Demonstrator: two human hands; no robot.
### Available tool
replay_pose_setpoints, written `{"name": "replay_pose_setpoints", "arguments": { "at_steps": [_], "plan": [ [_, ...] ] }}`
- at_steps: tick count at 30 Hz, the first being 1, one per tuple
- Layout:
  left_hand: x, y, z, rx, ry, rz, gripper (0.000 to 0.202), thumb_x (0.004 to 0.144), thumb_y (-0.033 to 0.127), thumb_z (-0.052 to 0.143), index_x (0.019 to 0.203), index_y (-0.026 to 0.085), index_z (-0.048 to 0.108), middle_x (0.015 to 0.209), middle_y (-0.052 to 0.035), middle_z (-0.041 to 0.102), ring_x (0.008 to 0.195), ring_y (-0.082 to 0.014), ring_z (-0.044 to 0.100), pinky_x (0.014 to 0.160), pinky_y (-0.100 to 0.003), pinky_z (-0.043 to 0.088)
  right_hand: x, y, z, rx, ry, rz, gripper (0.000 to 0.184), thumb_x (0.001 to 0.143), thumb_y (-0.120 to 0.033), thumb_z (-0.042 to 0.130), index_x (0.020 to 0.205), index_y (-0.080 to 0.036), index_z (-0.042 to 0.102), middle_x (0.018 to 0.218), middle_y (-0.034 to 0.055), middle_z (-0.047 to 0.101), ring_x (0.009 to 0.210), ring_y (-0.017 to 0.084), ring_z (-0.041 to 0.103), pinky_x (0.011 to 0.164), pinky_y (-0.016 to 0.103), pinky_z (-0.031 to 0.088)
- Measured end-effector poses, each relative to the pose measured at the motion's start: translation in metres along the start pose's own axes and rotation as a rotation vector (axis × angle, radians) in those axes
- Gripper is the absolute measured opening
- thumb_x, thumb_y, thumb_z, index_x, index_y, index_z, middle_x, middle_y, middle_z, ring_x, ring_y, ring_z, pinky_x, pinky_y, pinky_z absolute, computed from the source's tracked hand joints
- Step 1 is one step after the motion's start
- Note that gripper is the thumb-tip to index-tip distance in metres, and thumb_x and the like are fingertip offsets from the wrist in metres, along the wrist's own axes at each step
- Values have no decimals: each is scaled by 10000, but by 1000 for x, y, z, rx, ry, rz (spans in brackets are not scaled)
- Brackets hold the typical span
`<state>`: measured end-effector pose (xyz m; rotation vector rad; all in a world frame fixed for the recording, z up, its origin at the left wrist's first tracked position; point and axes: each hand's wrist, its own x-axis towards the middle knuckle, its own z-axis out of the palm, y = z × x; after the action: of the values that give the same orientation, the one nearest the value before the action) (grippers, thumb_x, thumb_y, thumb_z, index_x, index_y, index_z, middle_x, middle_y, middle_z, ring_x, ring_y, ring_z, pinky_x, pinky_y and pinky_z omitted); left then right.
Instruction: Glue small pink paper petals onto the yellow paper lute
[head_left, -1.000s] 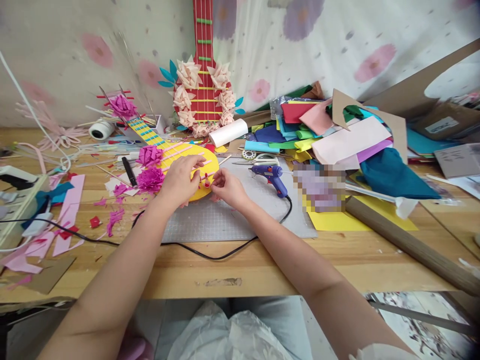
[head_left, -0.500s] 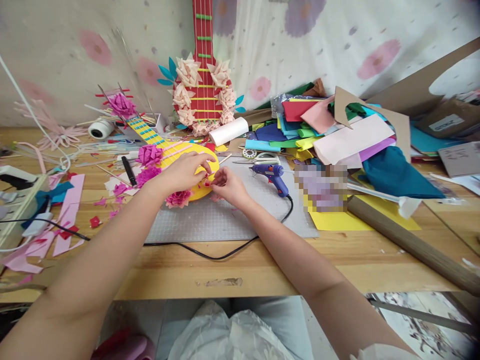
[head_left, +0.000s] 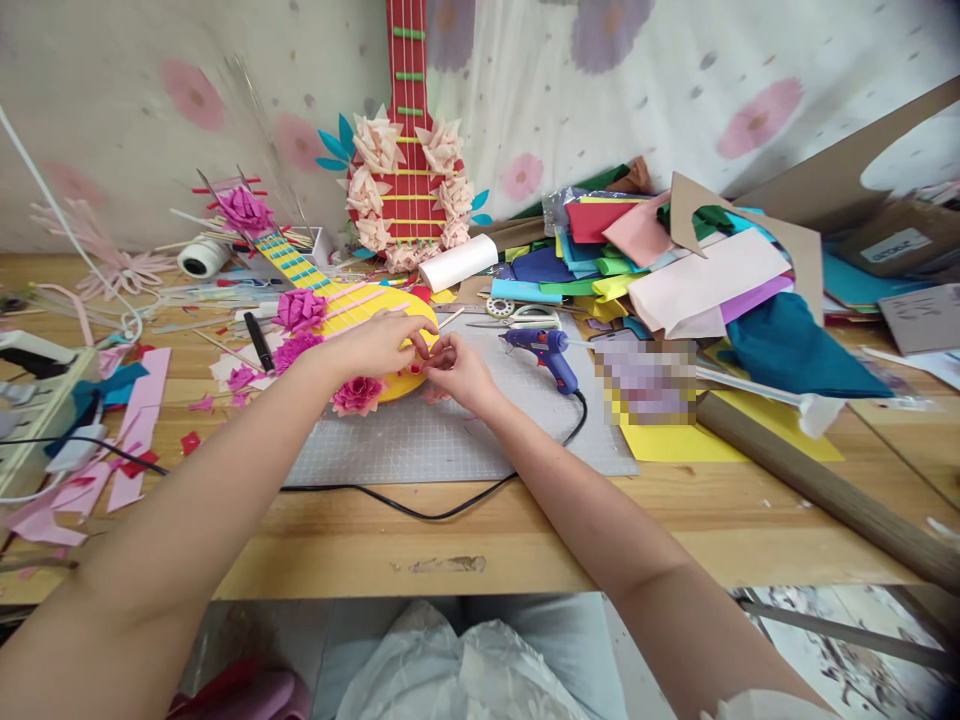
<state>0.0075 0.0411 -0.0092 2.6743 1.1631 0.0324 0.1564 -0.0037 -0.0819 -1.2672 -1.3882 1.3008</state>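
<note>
1 yellow guitar point(head_left: 379, 297) | axis diagonal, neck point(head_left: 289, 262) back-left | left hand point(head_left: 375, 345), right hand point(head_left: 463, 374): fingers curled, grip unclear

a yellow guitar-shaped craft point(head_left: 352, 311) is laid over a grey mat point(head_left: 480, 450), its neck pointed to the far left; its near-left edge is trimmed with magenta flowers point(head_left: 300, 311), its neck crossed with blue strips point(head_left: 298, 268)
</note>
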Motion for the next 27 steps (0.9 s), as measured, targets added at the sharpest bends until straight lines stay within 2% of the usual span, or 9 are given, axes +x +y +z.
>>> {"name": "replay_pose_setpoints", "arguments": {
  "at_steps": [8,19,22,27],
  "plan": [
    [2,3,-1,-4,-38,-51,464,667,92,399,1093,226,527,984,4,701,1087,-234,505,921,-376,392,-2,-4,1,50,-7,34,267,689,-154,587,853,-224,388,765,-43,650,424,96,585,364,186,424],
    [17,4,3,215,-74,99,349,691,138,452,1019,194,555,929,-67,640,971,-237,543,920,-352,371,-3,0,-5,62,-61,37,313,620,-31,491,830,-226,365,725,-57,657,484,116,625,455,208,478],
    [19,7,0,202,-94,69,351,662,122,455,986,194,569,918,-76,644,967,-249,551,912,-359,382,-5,-3,-4,67,-55,45,326,608,-11,486,821,-224,363,743,-48,668,487,111,622,450,199,470],
    [17,9,-7,123,-129,-3,422,647,135,451,1045,218,562,992,-62,650,1012,-255,533,844,-352,427,-5,-9,-3,118,-32,94,344,605,17,485,820,-220,359,781,-34,683,440,97,591,438,212,478]
  ]
}}
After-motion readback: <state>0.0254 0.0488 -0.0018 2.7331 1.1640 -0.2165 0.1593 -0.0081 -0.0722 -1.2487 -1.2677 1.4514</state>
